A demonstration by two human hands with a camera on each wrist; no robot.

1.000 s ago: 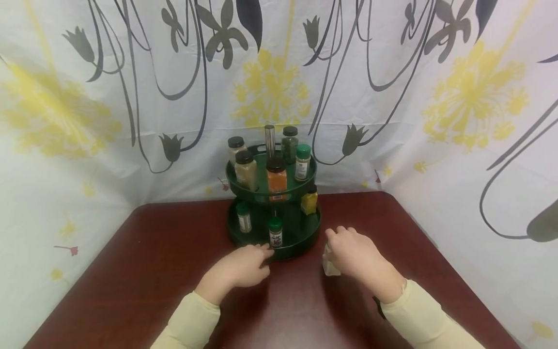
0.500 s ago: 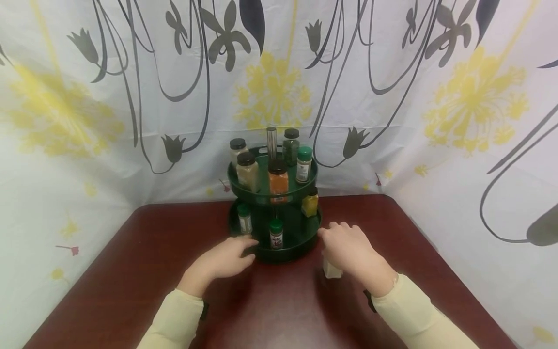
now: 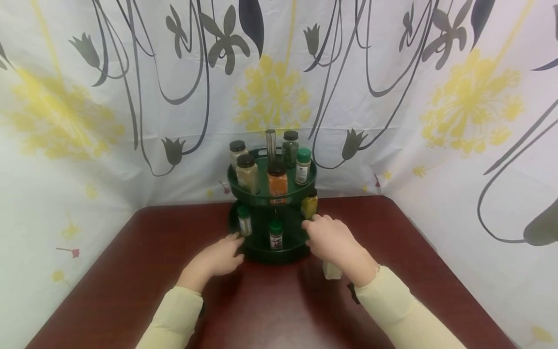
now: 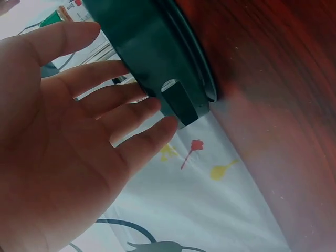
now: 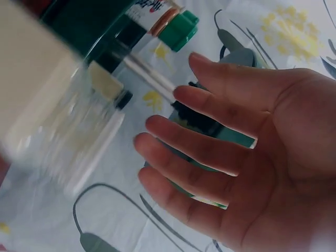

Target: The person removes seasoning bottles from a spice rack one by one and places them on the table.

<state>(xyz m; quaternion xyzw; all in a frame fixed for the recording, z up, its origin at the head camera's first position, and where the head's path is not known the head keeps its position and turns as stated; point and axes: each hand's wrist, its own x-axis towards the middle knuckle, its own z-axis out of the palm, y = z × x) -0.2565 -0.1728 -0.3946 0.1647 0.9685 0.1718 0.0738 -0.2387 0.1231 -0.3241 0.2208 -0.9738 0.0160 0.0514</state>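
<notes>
A dark green two-tier turntable point(image 3: 261, 196) stands at the back of the table. My left hand point(image 3: 213, 259) is at the lower tier's front left with fingers extended; in the left wrist view those fingers lie by the green rim point(image 4: 152, 58). My right hand point(image 3: 337, 242) is at the lower tier's right side, below a yellow spice jar point(image 3: 310, 206), its fingers loosely extended and holding nothing. A clear jar with pale contents point(image 3: 332, 272) stands on the table, partly hidden by that hand. On the lower tier are two green-lidded shakers point(image 3: 276, 236).
The upper tier bears an orange spice jar point(image 3: 277, 182), a green-capped shaker point(image 3: 302, 166), a dark green jar point(image 3: 290, 148) and two pale jars point(image 3: 247, 174) around a metal post point(image 3: 271, 145). Patterned curtain point(image 3: 152, 97) encloses the red-brown table point(image 3: 131, 271) behind and at the sides.
My right hand has left the pale jar on the table and moved left toward the lower tier. My left hand has shifted left along the front of the turntable.
</notes>
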